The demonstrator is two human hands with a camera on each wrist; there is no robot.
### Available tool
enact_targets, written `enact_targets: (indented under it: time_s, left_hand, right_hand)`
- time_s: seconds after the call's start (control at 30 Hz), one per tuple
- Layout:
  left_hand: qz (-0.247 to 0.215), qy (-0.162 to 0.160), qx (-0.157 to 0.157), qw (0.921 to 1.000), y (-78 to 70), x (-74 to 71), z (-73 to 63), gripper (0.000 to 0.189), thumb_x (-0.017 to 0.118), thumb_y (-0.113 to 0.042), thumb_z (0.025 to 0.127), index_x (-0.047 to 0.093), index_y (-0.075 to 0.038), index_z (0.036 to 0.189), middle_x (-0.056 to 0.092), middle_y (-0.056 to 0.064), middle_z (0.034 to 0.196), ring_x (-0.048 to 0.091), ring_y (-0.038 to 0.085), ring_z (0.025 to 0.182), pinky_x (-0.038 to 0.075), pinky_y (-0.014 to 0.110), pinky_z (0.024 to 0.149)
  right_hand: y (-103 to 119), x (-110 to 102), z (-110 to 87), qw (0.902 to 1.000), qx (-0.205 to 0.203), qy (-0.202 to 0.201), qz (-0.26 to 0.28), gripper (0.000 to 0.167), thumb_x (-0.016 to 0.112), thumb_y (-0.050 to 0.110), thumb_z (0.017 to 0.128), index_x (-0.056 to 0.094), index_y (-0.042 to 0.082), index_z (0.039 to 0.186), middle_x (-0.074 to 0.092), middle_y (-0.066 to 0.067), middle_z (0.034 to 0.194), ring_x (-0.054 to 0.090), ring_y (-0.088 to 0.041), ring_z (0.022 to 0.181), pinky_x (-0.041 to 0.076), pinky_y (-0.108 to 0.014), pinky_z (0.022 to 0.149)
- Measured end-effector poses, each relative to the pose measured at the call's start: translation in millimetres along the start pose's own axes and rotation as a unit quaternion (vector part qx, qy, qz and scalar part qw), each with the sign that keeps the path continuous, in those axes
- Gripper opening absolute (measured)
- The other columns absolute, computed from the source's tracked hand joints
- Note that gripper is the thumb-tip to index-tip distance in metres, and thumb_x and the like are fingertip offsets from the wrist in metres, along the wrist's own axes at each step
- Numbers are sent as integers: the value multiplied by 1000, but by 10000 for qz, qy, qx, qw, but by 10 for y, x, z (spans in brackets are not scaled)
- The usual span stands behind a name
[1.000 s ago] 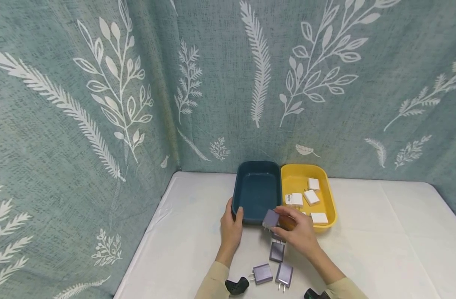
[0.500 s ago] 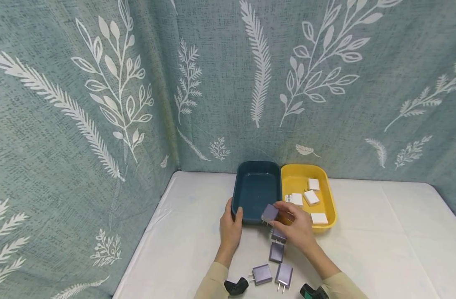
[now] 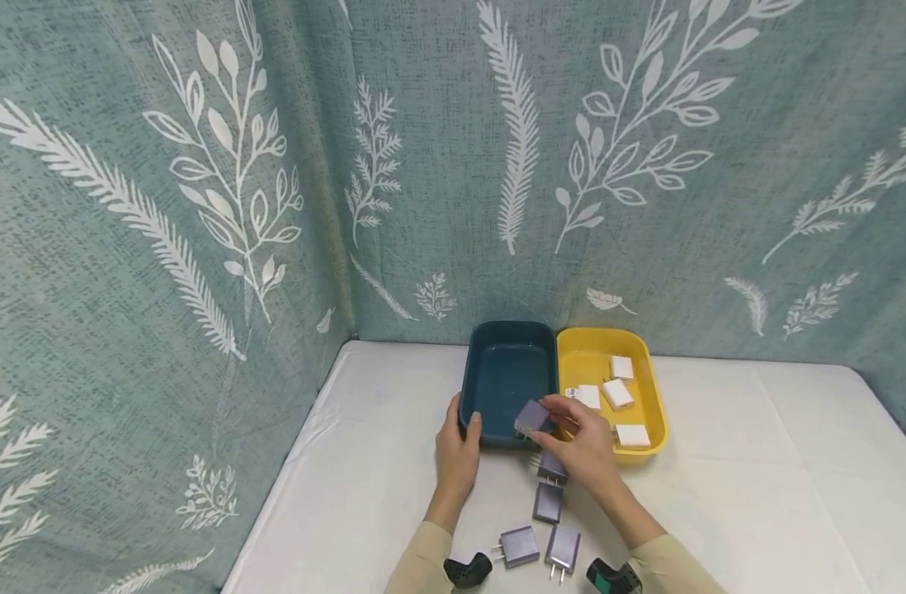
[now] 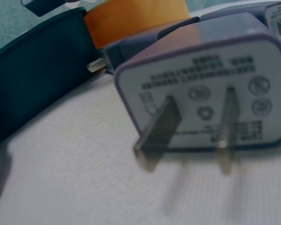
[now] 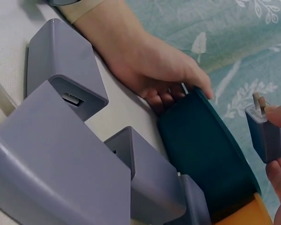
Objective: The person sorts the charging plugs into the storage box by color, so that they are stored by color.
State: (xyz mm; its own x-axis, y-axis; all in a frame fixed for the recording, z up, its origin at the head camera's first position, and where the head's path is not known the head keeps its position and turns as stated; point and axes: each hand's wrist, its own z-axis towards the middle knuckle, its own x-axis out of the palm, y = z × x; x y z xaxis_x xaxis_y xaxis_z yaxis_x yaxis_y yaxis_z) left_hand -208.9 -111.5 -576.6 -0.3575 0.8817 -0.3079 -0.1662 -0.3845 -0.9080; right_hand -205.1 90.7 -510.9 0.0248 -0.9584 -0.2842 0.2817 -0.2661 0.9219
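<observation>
My left hand holds the near left corner of a dark teal tray, thumb over the rim. Between thumb and fingers, my right hand pinches a purple USB wall charger over that tray's near right corner. Its metal prongs stick out in the right wrist view, where the held charger appears above the rim. Several more purple chargers lie on the table in front of the trays. One lying charger looms large in the left wrist view, prongs facing the camera.
A yellow tray stands against the teal one on its right, with several white chargers inside. The white-covered table meets a patterned green curtain behind. Black wrist devices sit at the sleeves.
My right hand has moved slightly up and left, bringing the pinched purple charger further over the teal tray. The left hand keeps its hold on the tray.
</observation>
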Motion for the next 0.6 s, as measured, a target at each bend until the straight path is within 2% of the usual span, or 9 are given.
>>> enact_targets:
  time_s: [0.2, 0.6]
  left_hand:
    - [-13, -1, 1, 10000, 4, -16, -8, 53, 51, -31, 100, 40, -8, 147, 50, 12, 147, 47, 28, 137, 37, 46, 114]
    - [-26, -27, 57, 10000, -22, -23, -16, 52, 51, -31, 100, 42, -8, 146, 52, 13, 145, 49, 29, 135, 38, 48, 113]
  right_hand:
    - [-26, 75, 32, 9998, -109, -163, -9, 47, 86, 10, 71, 67, 9, 114, 70, -8, 117, 67, -22, 106, 54, -33, 95]
    - [-4, 154, 102, 9994, -233, -156, 180, 47, 85, 6, 72, 66, 8, 115, 69, -9, 117, 67, -23, 109, 54, -32, 96]
